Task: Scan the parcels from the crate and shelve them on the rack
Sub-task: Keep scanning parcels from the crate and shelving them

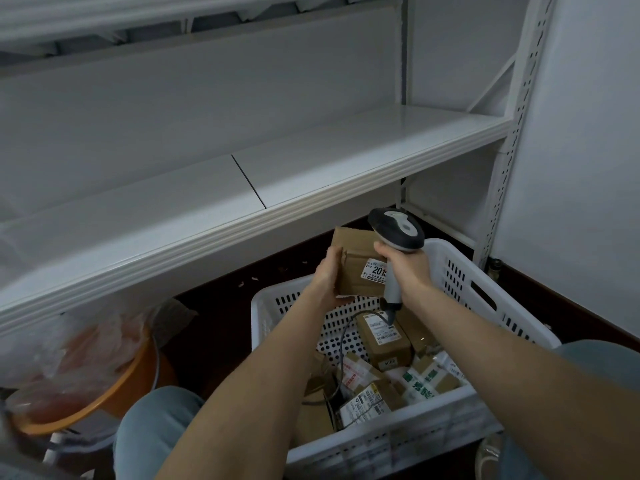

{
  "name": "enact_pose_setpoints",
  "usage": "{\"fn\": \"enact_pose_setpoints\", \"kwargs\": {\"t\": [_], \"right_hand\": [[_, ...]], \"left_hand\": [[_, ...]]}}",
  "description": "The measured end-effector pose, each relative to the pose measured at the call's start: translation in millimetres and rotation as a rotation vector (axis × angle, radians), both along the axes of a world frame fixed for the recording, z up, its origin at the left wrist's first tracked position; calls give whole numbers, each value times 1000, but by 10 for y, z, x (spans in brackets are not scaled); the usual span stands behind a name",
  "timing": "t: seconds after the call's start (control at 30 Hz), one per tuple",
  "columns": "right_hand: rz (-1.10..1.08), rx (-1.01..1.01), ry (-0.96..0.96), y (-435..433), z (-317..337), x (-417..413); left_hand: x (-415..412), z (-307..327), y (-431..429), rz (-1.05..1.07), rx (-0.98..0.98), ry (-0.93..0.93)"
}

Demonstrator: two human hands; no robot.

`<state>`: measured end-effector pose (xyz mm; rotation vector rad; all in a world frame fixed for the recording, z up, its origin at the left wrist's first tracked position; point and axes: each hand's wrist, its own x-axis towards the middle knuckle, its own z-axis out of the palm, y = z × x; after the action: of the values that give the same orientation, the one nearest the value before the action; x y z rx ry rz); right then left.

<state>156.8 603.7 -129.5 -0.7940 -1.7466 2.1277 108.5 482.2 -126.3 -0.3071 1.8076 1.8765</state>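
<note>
My left hand (pixel 327 275) grips a brown cardboard parcel (pixel 356 268) by its left side, above the far end of the white crate (pixel 460 271). A white label faces up on the parcel. My right hand (pixel 408 268) holds a grey and black barcode scanner (pixel 398 230) by its handle, head over the parcel's right edge. The scanner's cable (pixel 343 344) drops into the crate. Several more parcels (pixel 384 344) lie in the crate. The white rack shelf (pixel 311 161) runs above and behind, with nothing on it.
An orange basin (pixel 104 393) with a crumpled plastic bag (pixel 69 348) sits on the floor at the left under the shelf. My knees in jeans (pixel 152 431) are at the bottom. A perforated rack upright (pixel 512 133) stands at the right beside a white wall.
</note>
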Motion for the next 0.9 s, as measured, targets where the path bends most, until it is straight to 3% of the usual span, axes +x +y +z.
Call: {"fn": "enact_pose_setpoints", "kwargs": {"t": [0.17, 0.3, 0.43, 0.63, 0.9], "right_hand": [[15, 41, 2, -8, 20, -21], [16, 50, 20, -35, -16, 5], [148, 130, 26, -71, -65, 133], [193, 236, -32, -174, -230, 252], [208, 215, -27, -240, -201, 263]], "left_hand": [[15, 64, -41, -115, -123, -72], [29, 88, -57, 85, -4, -166], [34, 166, -74, 210, 87, -216], [18, 249, -103, 246, 126, -216], [84, 316, -97, 261, 115, -226]]}}
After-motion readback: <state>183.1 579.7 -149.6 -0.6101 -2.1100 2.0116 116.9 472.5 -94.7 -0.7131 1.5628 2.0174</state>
